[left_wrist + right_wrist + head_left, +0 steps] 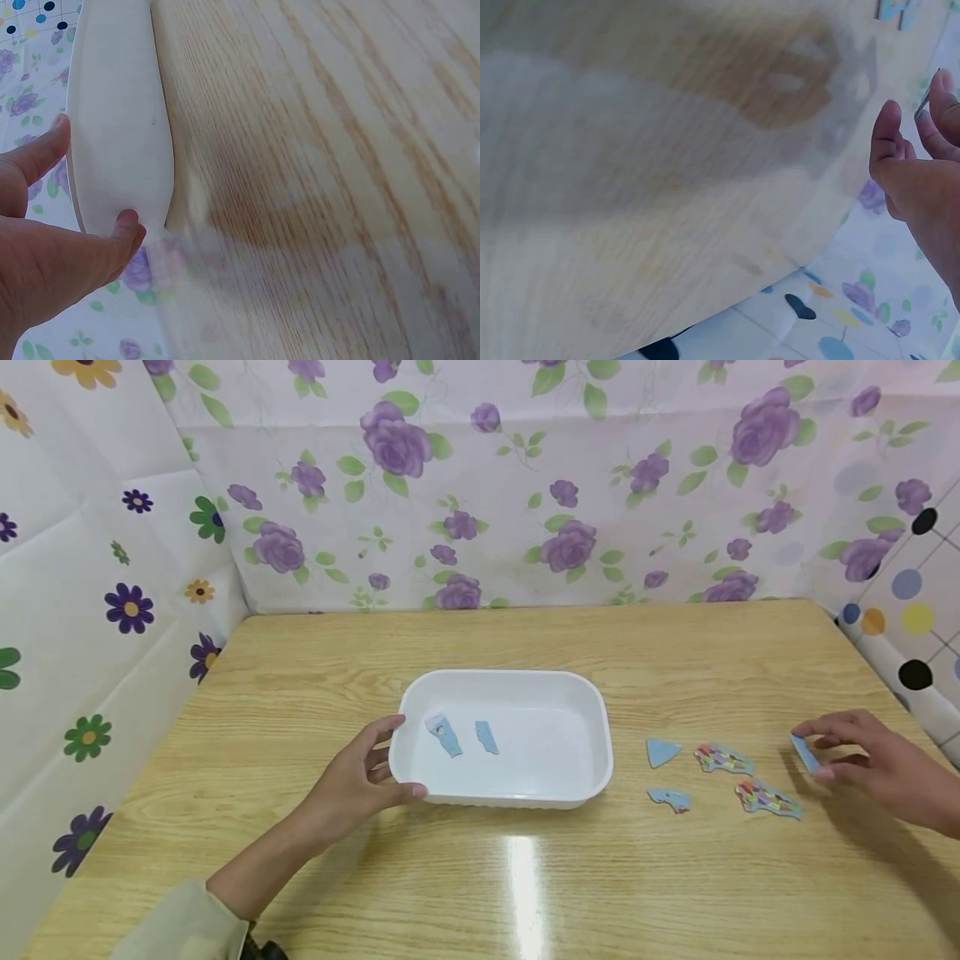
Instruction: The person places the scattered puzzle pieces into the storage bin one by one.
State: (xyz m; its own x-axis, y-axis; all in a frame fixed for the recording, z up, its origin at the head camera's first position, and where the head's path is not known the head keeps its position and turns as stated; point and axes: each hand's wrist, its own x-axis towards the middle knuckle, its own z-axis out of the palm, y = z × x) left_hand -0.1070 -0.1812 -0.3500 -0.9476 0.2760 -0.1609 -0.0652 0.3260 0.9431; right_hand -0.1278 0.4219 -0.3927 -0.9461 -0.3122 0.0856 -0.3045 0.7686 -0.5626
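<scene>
Right hand (892, 770) pinches a tilted blue piece (806, 752) between thumb and finger, at the right side of the wooden table (637, 877).
Four other pieces (723, 759) lie between that hand and the white tray (551, 752); the left hand (354, 785) grips the tray's left end, and two pieces (446, 736) lie inside.

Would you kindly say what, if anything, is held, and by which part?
The right hand pinches a blue piece by its opposite ends; the left hand grips the tray by its left end.
</scene>
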